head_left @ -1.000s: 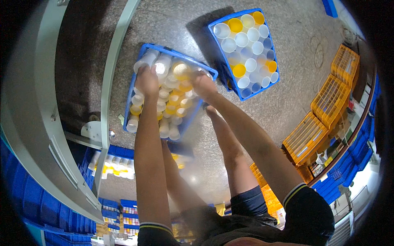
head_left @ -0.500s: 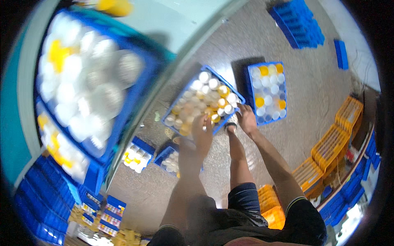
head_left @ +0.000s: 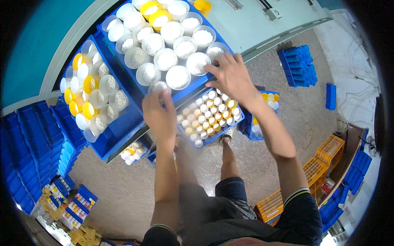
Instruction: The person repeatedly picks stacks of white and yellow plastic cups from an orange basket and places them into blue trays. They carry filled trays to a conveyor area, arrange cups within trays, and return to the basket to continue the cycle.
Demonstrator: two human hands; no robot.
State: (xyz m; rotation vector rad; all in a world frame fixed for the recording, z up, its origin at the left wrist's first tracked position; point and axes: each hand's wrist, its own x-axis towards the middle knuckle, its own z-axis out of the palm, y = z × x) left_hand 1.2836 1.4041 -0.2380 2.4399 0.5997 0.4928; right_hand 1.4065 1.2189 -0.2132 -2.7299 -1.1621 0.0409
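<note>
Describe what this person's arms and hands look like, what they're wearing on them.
Both hands, left hand and right hand, are bare: no gloves, and no rings or watch that I can make out. The forearms are uncovered. Short dark sleeves end above the elbows, each edged with a thin pale stripe.

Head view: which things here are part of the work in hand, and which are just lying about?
In hand:
left hand
right hand
blue tray of granule-filled cups
floor tray of cups

Lying about:
orange crates
stacked blue bins
second shelf tray
</note>
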